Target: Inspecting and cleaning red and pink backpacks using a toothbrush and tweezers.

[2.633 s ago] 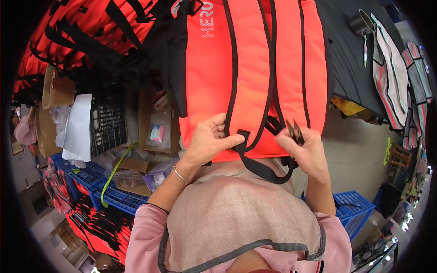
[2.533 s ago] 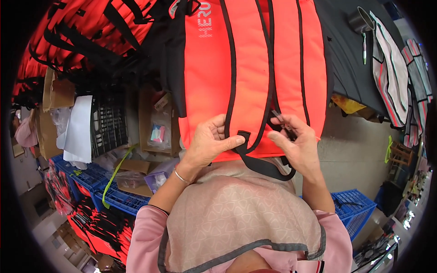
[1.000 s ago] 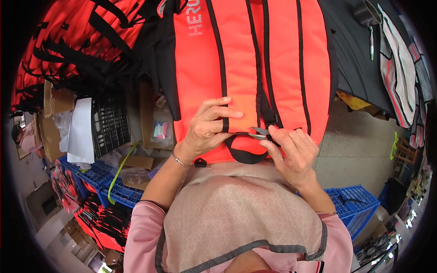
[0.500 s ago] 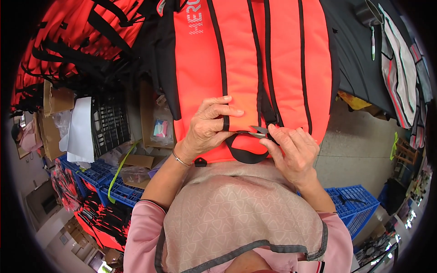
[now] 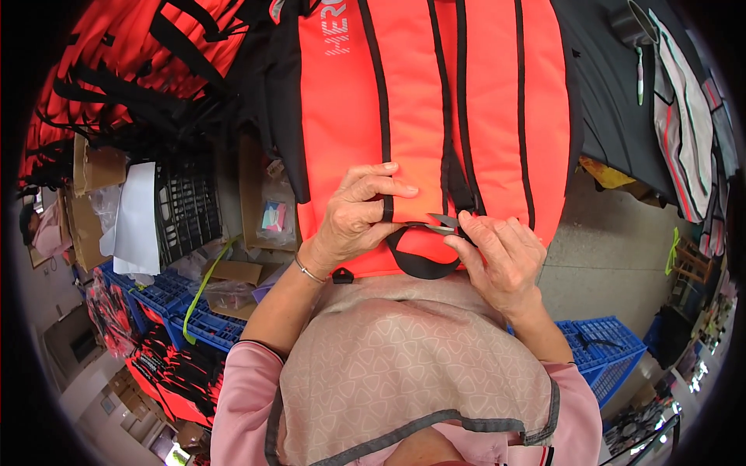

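A bright red-orange backpack (image 5: 339, 140) with black edging lies spread before me, its shoulder straps side by side. My left hand (image 5: 351, 208) is closed on the lower end of the left padded shoulder strap (image 5: 412, 116), thumb beneath and fingers on top. In my right hand (image 5: 503, 258), closed between thumb and fingers, is a small pair of thread snips (image 5: 446, 223). Their blades stand apart and point left at the strap's lower edge, close to my left thumb. Just below hangs a black webbing loop (image 5: 426, 266). My fingers hide most of the snips' handles.
At the left stand a black crate (image 5: 190, 206), cardboard boxes (image 5: 99, 167) and blue crates (image 5: 210, 326), with red bags (image 5: 109, 70) heaped behind. A dark-covered table (image 5: 614, 109) holding a metal cup (image 5: 633, 23) is at the right. Another blue crate (image 5: 610, 346) stands lower right.
Almost nothing differs. The backpack appears shifted very slightly with the view; both hands and the snips keep their places at the strap end.
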Demonstrator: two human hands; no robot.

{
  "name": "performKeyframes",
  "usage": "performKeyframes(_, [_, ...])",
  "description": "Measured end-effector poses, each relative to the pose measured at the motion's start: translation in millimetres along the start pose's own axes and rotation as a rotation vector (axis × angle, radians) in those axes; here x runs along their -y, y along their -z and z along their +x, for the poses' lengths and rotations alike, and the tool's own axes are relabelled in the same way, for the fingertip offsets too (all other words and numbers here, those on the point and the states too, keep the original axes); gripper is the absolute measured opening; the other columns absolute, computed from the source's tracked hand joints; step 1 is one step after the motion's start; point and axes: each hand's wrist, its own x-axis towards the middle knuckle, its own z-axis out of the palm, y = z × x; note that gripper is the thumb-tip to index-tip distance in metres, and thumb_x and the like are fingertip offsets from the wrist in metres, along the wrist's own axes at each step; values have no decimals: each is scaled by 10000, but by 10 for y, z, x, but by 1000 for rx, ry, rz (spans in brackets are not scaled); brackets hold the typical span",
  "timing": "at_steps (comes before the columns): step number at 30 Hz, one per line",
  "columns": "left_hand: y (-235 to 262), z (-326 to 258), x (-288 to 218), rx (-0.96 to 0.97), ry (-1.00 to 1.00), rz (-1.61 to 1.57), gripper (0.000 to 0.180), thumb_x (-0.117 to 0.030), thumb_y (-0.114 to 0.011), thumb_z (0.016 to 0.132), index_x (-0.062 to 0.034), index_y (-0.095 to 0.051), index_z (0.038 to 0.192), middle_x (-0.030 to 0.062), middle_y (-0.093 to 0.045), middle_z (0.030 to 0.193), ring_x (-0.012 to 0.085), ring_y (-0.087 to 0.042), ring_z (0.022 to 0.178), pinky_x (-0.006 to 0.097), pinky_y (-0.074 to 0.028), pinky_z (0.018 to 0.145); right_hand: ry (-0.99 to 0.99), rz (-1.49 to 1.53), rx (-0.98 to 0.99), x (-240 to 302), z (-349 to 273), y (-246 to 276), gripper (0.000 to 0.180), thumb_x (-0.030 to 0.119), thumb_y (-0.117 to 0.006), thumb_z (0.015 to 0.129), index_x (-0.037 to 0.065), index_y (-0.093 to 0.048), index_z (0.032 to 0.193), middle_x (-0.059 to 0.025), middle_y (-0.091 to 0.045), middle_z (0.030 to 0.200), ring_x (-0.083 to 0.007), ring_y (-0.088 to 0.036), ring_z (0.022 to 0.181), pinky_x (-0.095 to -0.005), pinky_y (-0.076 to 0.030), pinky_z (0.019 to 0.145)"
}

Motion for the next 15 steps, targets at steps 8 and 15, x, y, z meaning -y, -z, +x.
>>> performKeyframes(8, [16,68,-57,35,151,-164,310,-68,-832,667,-111,-770,968,-3,-689,1109,237,-576,1074,357,-474,966,-41,226,5,-134,-26,-130,308,100,-813,756,9,-696,1027,-69,-657,796,-162,-606,654,-286,-470,556])
performKeyframes(15, [17,110,-104,32,309,-273,241,-127,-819,735,-124,-777,972,-12,-687,1098,198,-549,1025,337,-447,951,-729,924,38,40,69,-197,210,59,-761,831,-38,-678,997,-113,-685,818,-144,-657,702,-256,-511,627])
